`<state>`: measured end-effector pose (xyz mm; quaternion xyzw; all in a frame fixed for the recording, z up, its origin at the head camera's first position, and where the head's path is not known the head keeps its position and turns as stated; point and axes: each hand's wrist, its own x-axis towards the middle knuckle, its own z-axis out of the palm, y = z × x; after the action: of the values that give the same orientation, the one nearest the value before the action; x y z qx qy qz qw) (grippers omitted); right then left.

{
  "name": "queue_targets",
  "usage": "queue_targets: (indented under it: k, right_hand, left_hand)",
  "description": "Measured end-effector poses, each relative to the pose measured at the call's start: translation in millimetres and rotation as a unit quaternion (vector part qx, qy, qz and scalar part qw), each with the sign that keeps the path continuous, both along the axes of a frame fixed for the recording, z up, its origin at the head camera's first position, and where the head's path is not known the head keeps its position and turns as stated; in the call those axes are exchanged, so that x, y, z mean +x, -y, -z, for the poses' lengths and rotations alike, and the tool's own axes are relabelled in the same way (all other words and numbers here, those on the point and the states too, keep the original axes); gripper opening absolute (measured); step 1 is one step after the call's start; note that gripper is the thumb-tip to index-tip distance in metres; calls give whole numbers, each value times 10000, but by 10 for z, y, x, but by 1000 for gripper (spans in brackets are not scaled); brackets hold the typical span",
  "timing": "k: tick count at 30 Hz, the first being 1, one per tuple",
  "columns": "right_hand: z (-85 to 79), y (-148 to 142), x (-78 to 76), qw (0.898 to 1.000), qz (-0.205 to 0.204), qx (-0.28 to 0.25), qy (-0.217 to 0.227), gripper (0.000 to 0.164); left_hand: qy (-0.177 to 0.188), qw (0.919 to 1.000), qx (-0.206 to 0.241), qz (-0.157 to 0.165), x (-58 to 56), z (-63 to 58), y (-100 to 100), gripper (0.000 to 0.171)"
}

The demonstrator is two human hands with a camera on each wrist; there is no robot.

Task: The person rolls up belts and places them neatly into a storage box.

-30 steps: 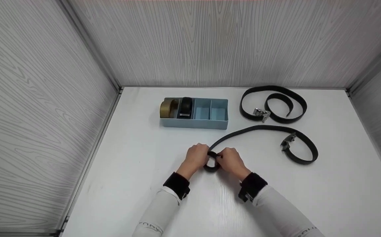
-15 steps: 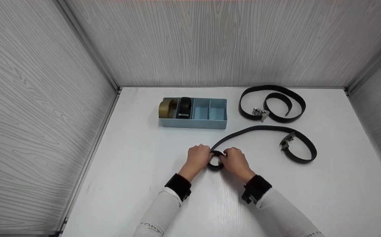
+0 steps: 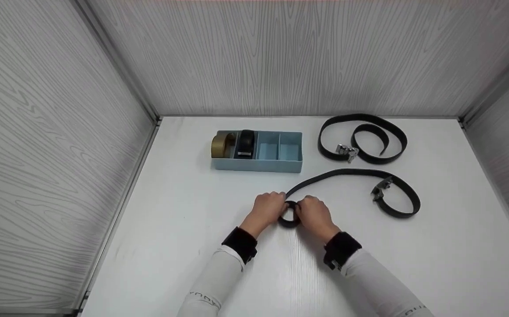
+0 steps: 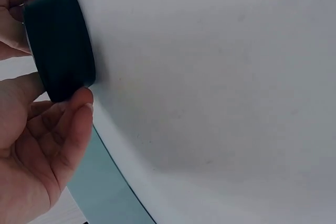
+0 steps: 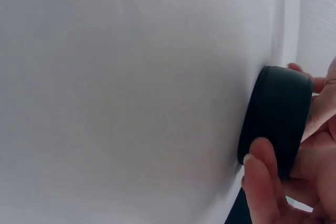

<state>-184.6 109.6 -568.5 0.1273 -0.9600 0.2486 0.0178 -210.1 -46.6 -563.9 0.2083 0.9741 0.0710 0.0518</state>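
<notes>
A black belt [image 3: 347, 171] lies on its edge on the white table, its free end wound into a small round coil [image 3: 289, 223]. My left hand [image 3: 270, 208] pinches the coil's left side, where the strap runs off. On the opposite side my right hand [image 3: 315, 213] pinches it between thumb and fingers. In the left wrist view the coil's dark outer band [image 4: 60, 40] sits between thumb and fingertips. The right wrist view shows fingertips against the coil's outside [image 5: 278, 108], with the thumb inside. The belt's metal buckle [image 3: 380, 190] is at the far right end.
A blue divided box [image 3: 259, 165] stands behind the hands. A brown rolled belt [image 3: 220, 146] fills its leftmost compartment, a black rolled belt [image 3: 246, 141] the second. Another loose black belt [image 3: 360, 117] with a silver buckle [image 3: 347, 152] lies back right. Grey panels [image 3: 254, 57] wall the table.
Both hands and the coil have shifted slightly to the right. The left fingers have moved up closer against the strap, and the right hand keeps its pinch on the coil.
</notes>
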Motion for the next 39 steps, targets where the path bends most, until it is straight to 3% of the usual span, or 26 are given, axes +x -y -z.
queue_targets:
  k: [6,15,23,29,36,39]
  right_hand:
    - [36,-53,10,9992,-33,-341,193,19]
    - [42,-94,70,9964,350,-528,563,21]
    - [63,-69,44,9979,131,-607,176,27]
    - [59,-100,21,9977,5,-619,293,27]
    - [-24,-124,88,9951,431,-502,732,27]
    - [-32,-120,96,9954,506,-381,716,23]
  left_hand:
    - [-102,9998,-129,64,-18,15,-42,18]
    - [-248,9997,19,-4,21,-10,-58,12]
    - [-141,9997,90,183,29,7,-128,12]
    - [-130,9997,99,183,-18,-5,-148,17]
    - [-281,9994,156,96,-16,31,-182,10]
    - [-295,9994,193,63,-14,28,-191,10]
